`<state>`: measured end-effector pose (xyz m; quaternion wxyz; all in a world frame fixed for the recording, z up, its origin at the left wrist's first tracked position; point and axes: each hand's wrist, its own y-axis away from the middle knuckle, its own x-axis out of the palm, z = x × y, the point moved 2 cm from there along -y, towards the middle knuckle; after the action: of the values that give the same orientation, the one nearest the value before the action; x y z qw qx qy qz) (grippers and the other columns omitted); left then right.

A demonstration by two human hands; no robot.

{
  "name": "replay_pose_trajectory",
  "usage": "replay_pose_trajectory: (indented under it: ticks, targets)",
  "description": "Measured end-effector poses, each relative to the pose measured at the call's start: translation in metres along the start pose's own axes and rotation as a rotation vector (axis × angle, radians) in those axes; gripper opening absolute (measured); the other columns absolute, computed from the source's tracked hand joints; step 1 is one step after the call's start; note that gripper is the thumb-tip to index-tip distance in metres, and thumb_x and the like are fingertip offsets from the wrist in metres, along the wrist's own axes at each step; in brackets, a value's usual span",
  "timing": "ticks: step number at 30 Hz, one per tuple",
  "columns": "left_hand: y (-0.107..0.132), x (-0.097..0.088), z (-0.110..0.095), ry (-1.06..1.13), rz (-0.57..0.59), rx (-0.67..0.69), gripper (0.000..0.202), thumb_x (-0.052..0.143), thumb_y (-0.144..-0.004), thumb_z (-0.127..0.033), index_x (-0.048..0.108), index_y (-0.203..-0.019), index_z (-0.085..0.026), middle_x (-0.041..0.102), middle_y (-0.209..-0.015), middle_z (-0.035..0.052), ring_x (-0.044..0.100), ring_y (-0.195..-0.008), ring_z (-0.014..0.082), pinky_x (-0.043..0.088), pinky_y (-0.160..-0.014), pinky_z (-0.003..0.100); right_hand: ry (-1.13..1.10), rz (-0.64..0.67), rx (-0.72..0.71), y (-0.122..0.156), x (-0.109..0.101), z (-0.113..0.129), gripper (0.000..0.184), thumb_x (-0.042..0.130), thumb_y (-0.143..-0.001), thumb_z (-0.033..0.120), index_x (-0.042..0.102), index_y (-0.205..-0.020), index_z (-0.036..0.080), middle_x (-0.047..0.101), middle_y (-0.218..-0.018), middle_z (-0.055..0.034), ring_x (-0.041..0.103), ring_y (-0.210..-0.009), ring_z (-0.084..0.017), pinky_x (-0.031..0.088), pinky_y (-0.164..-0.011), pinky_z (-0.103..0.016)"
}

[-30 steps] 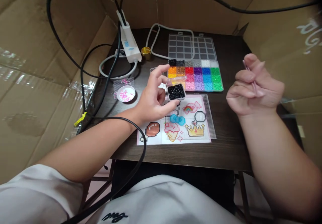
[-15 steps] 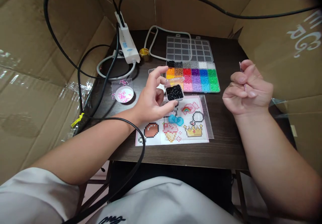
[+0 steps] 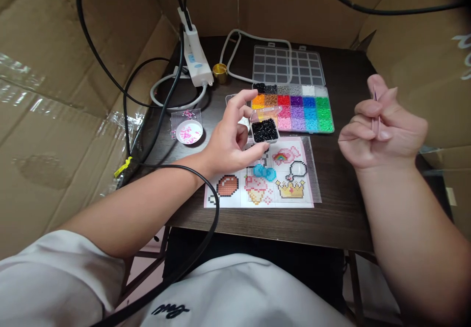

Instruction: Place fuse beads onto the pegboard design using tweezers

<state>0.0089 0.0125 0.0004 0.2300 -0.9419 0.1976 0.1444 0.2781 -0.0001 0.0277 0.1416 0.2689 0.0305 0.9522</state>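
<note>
The left hand [image 3: 226,143] has its grip closed on a small clear box of black beads [image 3: 264,131], thumb below and fingertips above, holding it over the upper edge of the pattern sheet [image 3: 257,192] on the counter [image 3: 331,219]. The right hand [image 3: 382,133] is raised well apart, its grip pinched around a thin pink tool [image 3: 375,116] (tweezers or a pick, I cannot tell). Just behind the box lies the open bead organizer [image 3: 305,111]; a white dish [image 3: 178,133] of pink beads sits to the left.
</note>
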Motion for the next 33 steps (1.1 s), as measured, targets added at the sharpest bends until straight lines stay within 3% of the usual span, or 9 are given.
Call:
replay_pose_trajectory:
  ticks: [3,5,9,12,18,24,30,33]
  targets:
    - [0.0,0.0,0.0,-0.003,0.006,0.009,0.09,0.079,-0.071,-0.02,0.03,-0.143,-0.042,0.056,-0.122,0.0047,0.037,-0.044,-0.0004,0.03,-0.038,0.021,0.03,0.031,-0.039,-0.004,-0.006,-0.002,0.005,0.069,-0.087,0.031,0.071,-0.086,0.026,0.059,-0.059,0.0076,0.016,-0.033,-0.005,0.032,-0.037,-0.026]
    - [0.0,0.0,0.0,-0.012,0.009,0.015,0.091,0.079,-0.071,-0.02,0.029,-0.144,-0.042,0.057,-0.121,0.0049,0.037,-0.044,-0.0003,0.03,-0.038,0.021,0.048,0.083,-0.05,-0.005,-0.008,-0.003,0.014,0.074,-0.084,0.035,0.073,-0.091,0.023,0.059,-0.058,0.0067,0.018,-0.032,-0.004,0.034,-0.038,-0.028]
    - [0.0,0.0,-0.001,-0.01,0.01,0.022,0.091,0.08,-0.071,-0.02,0.029,-0.144,-0.041,0.057,-0.12,0.0049,0.037,-0.045,-0.0007,0.03,-0.038,0.02,-0.063,0.078,-0.006,-0.003,-0.004,-0.004,0.016,0.077,-0.082,0.03,0.074,-0.092,0.017,0.06,-0.056,0.0071,0.028,-0.031,-0.002,0.038,-0.041,-0.024]
    - [0.0,0.0,0.0,-0.002,0.012,0.033,0.089,0.08,-0.072,-0.02,0.03,-0.143,-0.04,0.056,-0.119,0.0039,0.037,-0.045,-0.001,0.03,-0.038,0.019,-0.142,-0.005,0.023,0.001,0.003,-0.003,0.011,0.07,-0.088,0.025,0.072,-0.089,0.015,0.059,-0.054,0.0071,0.035,-0.033,-0.001,0.044,-0.045,-0.019]
    - [0.0,0.0,0.004,0.0,-0.006,0.087,0.089,0.079,-0.072,-0.02,0.032,-0.144,-0.04,0.057,-0.119,0.0039,0.036,-0.045,-0.0015,0.028,-0.038,0.018,-0.177,-0.101,-0.014,0.0,0.01,-0.002,0.037,0.041,-0.105,0.031,0.067,-0.086,0.013,0.055,-0.054,0.0074,0.041,-0.034,0.0,0.049,-0.05,-0.015]
    - [0.0,0.001,0.005,-0.026,-0.025,0.089,0.09,0.081,-0.069,-0.02,0.035,-0.143,-0.04,0.059,-0.116,0.0042,0.037,-0.045,0.0001,0.029,-0.038,0.018,-0.197,-0.114,-0.015,0.001,0.012,0.0,0.038,0.039,-0.106,0.029,0.067,-0.086,0.014,0.057,-0.056,0.0067,0.046,-0.036,-0.001,0.05,-0.052,-0.016]
    - [0.0,-0.001,0.008,-0.021,-0.055,0.057,0.089,0.084,-0.066,-0.02,0.04,-0.141,-0.039,0.06,-0.112,0.0034,0.044,-0.049,0.0026,0.03,-0.038,0.018,-0.21,-0.163,-0.015,0.0,0.012,0.002,0.035,0.04,-0.106,0.029,0.067,-0.089,0.014,0.059,-0.055,0.0076,0.041,-0.032,0.0,0.046,-0.046,-0.015]
    - [-0.001,-0.002,0.007,-0.016,-0.041,0.042,0.088,0.084,-0.065,-0.02,0.041,-0.14,-0.039,0.06,-0.111,0.0031,0.047,-0.049,0.0037,0.032,-0.038,0.018,-0.184,-0.126,-0.033,-0.003,0.004,0.001,0.029,0.045,-0.104,0.03,0.067,-0.088,0.019,0.062,-0.058,0.0086,0.037,-0.032,0.0,0.046,-0.048,-0.016]
